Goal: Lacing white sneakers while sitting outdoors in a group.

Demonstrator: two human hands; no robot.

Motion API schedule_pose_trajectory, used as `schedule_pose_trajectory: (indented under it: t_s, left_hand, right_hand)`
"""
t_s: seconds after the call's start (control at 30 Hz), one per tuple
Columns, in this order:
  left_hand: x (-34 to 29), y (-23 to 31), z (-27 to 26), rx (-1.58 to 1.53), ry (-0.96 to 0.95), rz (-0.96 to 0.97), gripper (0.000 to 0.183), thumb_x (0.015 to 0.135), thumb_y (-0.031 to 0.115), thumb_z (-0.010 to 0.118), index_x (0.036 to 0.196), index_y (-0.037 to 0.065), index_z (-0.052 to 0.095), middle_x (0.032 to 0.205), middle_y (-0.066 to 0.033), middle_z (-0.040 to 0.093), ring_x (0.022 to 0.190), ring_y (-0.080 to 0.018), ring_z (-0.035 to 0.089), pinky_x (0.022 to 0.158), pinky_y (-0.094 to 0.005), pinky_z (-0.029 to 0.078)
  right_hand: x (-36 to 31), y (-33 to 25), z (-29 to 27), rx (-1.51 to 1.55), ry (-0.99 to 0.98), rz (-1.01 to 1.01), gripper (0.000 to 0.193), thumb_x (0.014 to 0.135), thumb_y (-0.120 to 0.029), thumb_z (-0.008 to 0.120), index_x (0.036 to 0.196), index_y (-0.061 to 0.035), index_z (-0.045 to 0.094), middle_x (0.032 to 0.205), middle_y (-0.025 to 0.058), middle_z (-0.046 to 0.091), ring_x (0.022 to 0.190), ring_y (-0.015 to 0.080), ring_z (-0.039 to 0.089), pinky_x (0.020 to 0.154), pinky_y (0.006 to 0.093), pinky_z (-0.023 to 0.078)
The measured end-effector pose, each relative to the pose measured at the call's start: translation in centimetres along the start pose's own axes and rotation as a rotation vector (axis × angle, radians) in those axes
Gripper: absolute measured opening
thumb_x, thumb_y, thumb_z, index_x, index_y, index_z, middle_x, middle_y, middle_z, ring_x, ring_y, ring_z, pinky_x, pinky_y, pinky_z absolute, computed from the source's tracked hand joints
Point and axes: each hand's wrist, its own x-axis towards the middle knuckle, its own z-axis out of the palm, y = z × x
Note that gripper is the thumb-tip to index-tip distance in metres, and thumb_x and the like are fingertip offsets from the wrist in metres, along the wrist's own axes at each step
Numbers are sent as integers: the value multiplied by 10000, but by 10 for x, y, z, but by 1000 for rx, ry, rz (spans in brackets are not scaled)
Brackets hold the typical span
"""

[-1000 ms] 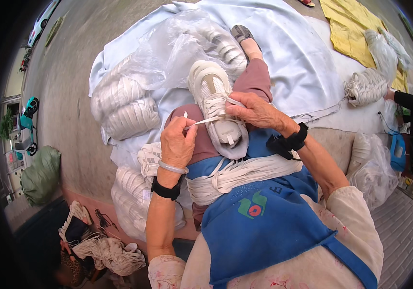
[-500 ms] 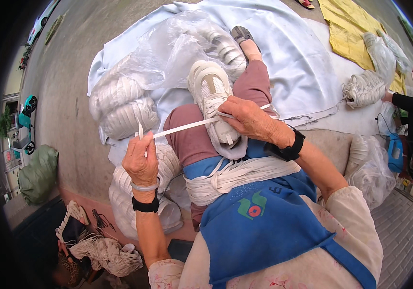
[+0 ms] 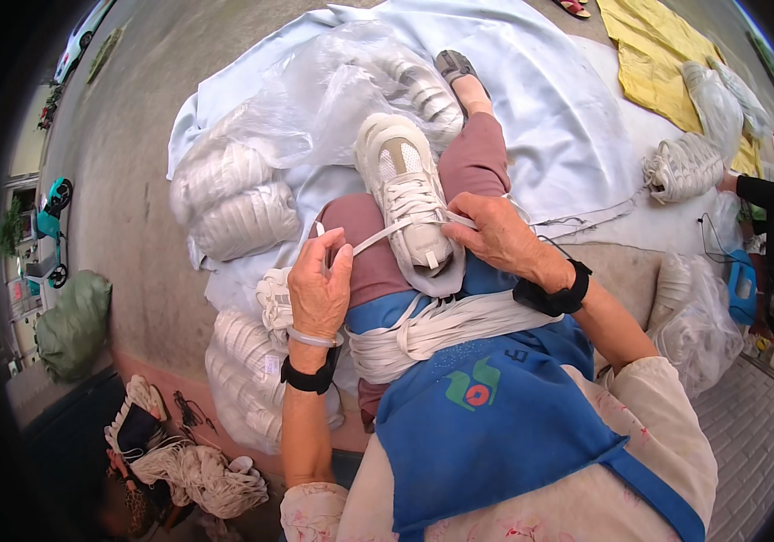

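A cream and beige sneaker rests on my lap, its toe pointing away from me. White lace is threaded in rows across its tongue. To the left of the shoe, my left hand pinches one flat white shoelace, which runs slanting up to the upper eyelets. On the other side my right hand has thumb and fingers closed on lace close to the shoe's collar. A thick bundle of white laces lies across my blue apron, just behind the heel.
Clear plastic bags packed with pale shoes lie ahead and left on a light blue cloth. Lower left is a heap of loose laces. A green sack stands farther left. Another person's arm shows at right, near shoes.
My left hand has come in to the right, toward the shoe, and its lace span is shorter. My right hand has shifted right and nearer, uncovering the laced tongue.
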Motion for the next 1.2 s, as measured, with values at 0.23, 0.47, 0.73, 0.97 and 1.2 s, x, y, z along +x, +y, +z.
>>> schedule_pose_trajectory:
  t_s: [0.23,0.47,0.73,0.97,1.2]
  left_hand:
    - [15,5,36,119,-151,130,156,829,95,626,959,10,611,878,-156,622,802,-326,615,692,-382,484]
    - [36,16,35,231,-29,284,62,845,59,585,868,1,593,815,-144,614,717,-308,599,648,-360,470]
    - [53,13,37,192,-62,120,70,815,101,596,848,40,607,828,-131,631,762,-329,611,675,-408,476]
    - [44,11,37,143,-30,112,75,821,103,589,841,32,598,822,-140,630,758,-325,612,669,-406,473]
    - [61,21,48,200,38,250,102,833,103,593,855,4,596,781,-142,643,673,-271,617,649,-346,492]
  right_hand:
    - [2,1,-17,-274,50,-383,140,787,-91,638,881,-33,553,748,104,561,684,274,596,586,365,472]
    - [4,16,-16,-467,104,-565,126,766,-114,621,834,-62,528,737,55,519,634,235,601,542,338,484]
    - [-13,18,-3,-385,39,-381,210,776,-55,638,968,-88,560,768,52,523,695,236,594,530,336,478]
    - [-4,18,-10,-344,170,-392,242,762,-12,626,989,-85,584,865,66,561,719,264,595,603,351,493]
    - [-5,11,-14,-180,42,-332,164,775,-44,601,939,-48,607,856,96,560,763,297,588,659,375,485]
